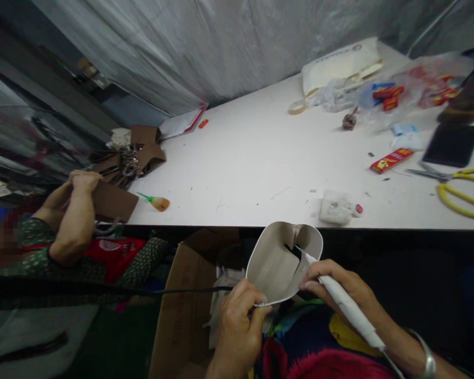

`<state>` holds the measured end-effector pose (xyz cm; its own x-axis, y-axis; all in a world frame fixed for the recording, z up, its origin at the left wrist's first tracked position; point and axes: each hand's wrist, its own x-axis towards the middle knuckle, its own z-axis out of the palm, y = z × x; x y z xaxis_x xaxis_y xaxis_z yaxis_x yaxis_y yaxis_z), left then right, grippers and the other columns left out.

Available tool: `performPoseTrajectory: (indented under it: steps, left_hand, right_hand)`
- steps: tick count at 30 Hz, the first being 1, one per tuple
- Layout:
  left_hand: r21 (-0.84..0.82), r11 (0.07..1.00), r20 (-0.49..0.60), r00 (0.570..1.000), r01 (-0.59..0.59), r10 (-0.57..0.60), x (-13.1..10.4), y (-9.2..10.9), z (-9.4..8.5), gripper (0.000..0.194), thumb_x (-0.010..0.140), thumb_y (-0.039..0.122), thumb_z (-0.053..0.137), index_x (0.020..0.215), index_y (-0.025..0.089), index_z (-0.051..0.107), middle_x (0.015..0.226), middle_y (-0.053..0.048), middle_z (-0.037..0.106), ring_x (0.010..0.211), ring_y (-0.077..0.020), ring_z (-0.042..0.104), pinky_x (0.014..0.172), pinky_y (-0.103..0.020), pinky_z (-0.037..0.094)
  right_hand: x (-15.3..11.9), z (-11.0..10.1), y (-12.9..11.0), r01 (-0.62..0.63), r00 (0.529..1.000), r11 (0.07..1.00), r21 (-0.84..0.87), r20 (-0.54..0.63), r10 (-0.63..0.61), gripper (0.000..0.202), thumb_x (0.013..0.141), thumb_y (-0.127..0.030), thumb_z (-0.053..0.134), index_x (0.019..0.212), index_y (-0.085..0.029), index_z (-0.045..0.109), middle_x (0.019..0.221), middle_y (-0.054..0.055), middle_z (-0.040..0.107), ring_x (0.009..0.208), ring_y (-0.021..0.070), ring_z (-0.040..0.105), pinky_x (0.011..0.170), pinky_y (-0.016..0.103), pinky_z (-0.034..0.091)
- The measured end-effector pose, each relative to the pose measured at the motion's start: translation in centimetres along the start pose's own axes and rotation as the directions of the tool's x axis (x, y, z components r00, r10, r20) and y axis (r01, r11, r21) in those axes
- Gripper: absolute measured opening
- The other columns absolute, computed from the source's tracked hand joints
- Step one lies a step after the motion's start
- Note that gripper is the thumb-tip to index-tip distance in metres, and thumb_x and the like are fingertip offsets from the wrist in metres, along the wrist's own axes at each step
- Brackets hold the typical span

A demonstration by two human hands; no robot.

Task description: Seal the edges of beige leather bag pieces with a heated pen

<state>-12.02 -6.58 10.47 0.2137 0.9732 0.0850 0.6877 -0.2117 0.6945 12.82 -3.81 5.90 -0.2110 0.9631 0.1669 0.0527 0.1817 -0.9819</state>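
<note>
A pale off-white bag (278, 263) hangs over my lap, just in front of the table edge, its mouth towards me. My left hand (243, 316) pinches its near rim between thumb and fingers. Wrapped around a white pen-shaped tool with a cord at its back end (349, 305) is my right hand (332, 279). The tool's thin tip reaches inside the bag, close to a dark opening in the inner wall. My right fingertips are at the bag's right rim; whether they touch it I cannot tell.
On the white table (237, 158) lie yellow-handled scissors (462, 189), a phone (452, 145), a red box (392, 160), a tape roll (297, 107) and a small glue bottle (158, 202). A cardboard box (181, 305) stands below. At left, a co-worker's hands (82, 181) hold a brown bag (112, 202).
</note>
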Motion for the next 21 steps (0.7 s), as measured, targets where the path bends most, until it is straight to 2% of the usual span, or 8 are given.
performPoseTrajectory:
  steps: [6, 10, 16, 19, 21]
  left_hand:
    - [-0.046, 0.999, -0.053, 0.999, 0.003, -0.005, 0.0, 0.4, 0.0, 0.015, 0.089, 0.008, 0.065, 0.077, 0.017, 0.065, 0.079, -0.003, 0.059, 0.077, -0.0165, 0.058, 0.069, -0.027, 0.04]
    - [-0.043, 0.999, -0.054, 0.998, 0.031, -0.034, -0.2, 0.2, 0.1, 0.014, 0.088, 0.009, 0.066, 0.076, 0.017, 0.065, 0.078, -0.003, 0.059, 0.076, -0.017, 0.057, 0.069, -0.028, 0.04]
    - [-0.051, 0.999, -0.065, 0.998, 0.02, -0.023, -0.6, 0.0, 0.3, 0.015, 0.088, 0.008, 0.065, 0.077, 0.017, 0.065, 0.078, -0.003, 0.059, 0.076, -0.0169, 0.057, 0.07, -0.028, 0.04]
    - [-0.044, 0.999, -0.068, 0.998, -0.002, -0.001, -1.0, -0.2, 0.4, 0.015, 0.09, 0.008, 0.065, 0.077, 0.017, 0.063, 0.079, -0.003, 0.059, 0.077, -0.0174, 0.057, 0.07, -0.028, 0.039]
    - [-0.048, 0.999, -0.074, 0.997, -0.007, 0.004, -1.2, -0.2, 0.4, 0.017, 0.09, 0.007, 0.064, 0.077, 0.017, 0.062, 0.078, -0.003, 0.059, 0.077, -0.0171, 0.056, 0.069, -0.028, 0.039]
  right_hand:
    - [0.1, 0.7, -0.4, 0.104, 0.992, 0.994, -0.011, 0.076, -0.103, 0.012, 0.103, -0.035, 0.07, 0.107, -0.023, 0.071, 0.095, 0.004, 0.074, 0.082, 0.0185, 0.072, 0.073, 0.025, 0.06]
    - [0.2, 1.2, 0.1, 0.19, 0.976, 0.981, -0.048, 0.118, -0.184, 0.01, 0.104, -0.029, 0.069, 0.113, -0.025, 0.07, 0.098, 0.003, 0.072, 0.083, 0.0184, 0.072, 0.073, 0.026, 0.058]
    - [0.8, 1.9, 0.2, 0.33, 0.91, 0.932, -0.149, 0.312, -0.272, 0.023, 0.105, -0.029, 0.068, 0.127, -0.026, 0.061, 0.105, 0.005, 0.067, 0.093, 0.0219, 0.064, 0.08, 0.033, 0.05]
    - [1.4, 2.5, -0.8, 0.361, 0.875, 0.915, -0.181, 0.404, -0.266, 0.018, 0.106, -0.027, 0.066, 0.123, -0.023, 0.06, 0.104, 0.006, 0.065, 0.092, 0.0228, 0.06, 0.082, 0.035, 0.046]
    - [1.7, 3.1, -1.4, 0.354, 0.87, 0.913, -0.202, 0.429, -0.243, 0.012, 0.105, -0.024, 0.064, 0.116, -0.021, 0.061, 0.099, 0.006, 0.063, 0.089, 0.0229, 0.058, 0.079, 0.035, 0.043]
